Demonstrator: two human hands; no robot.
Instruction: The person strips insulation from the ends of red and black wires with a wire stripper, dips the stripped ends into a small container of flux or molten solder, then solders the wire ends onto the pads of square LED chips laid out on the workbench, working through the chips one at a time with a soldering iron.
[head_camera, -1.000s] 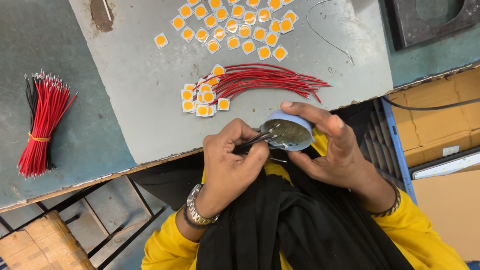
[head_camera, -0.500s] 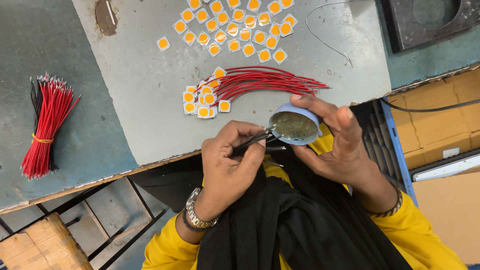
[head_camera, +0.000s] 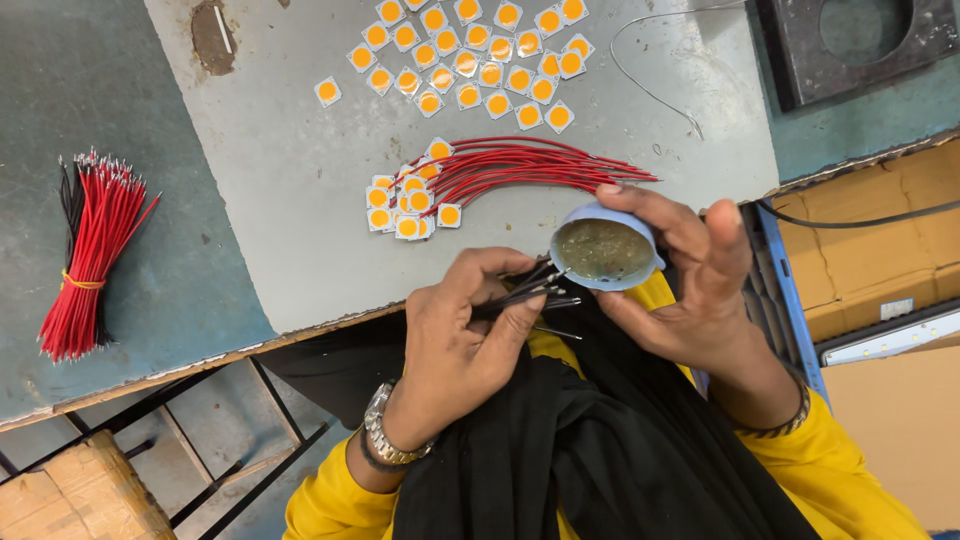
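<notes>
Spillage is the risk we would watch first: nearest to us, our right hand (head_camera: 700, 290) cups a small pale blue tin (head_camera: 605, 250) over the lap, fingers wrapped round its rim, and the tin looks tilted toward the other hand, so the dull greenish paste inside could, we judge, smear onto the black cloth (head_camera: 600, 450) and yellow sleeves below. Our left hand (head_camera: 465, 340) pinches a small bunch of black wires (head_camera: 535, 295), thumb and fingers closed tight on them, with the bare tips touching or just inside the tin's near left edge; we cannot tell how deep they sit. A loose pinch could let one wire slide out and drop off the table edge, and uneven tips would likely take the paste unevenly. Just beyond the hands, on the grey mat (head_camera: 300, 200), red wires (head_camera: 530, 165) fan out from a cluster of small square chips (head_camera: 405, 200) with orange centres; a careless wrist might sweep them off the near edge. Farther still, more chips (head_camera: 470, 60) lie in loose rows, and at far left a tied bundle of red and black wires (head_camera: 90, 260) lies well apart.
</notes>
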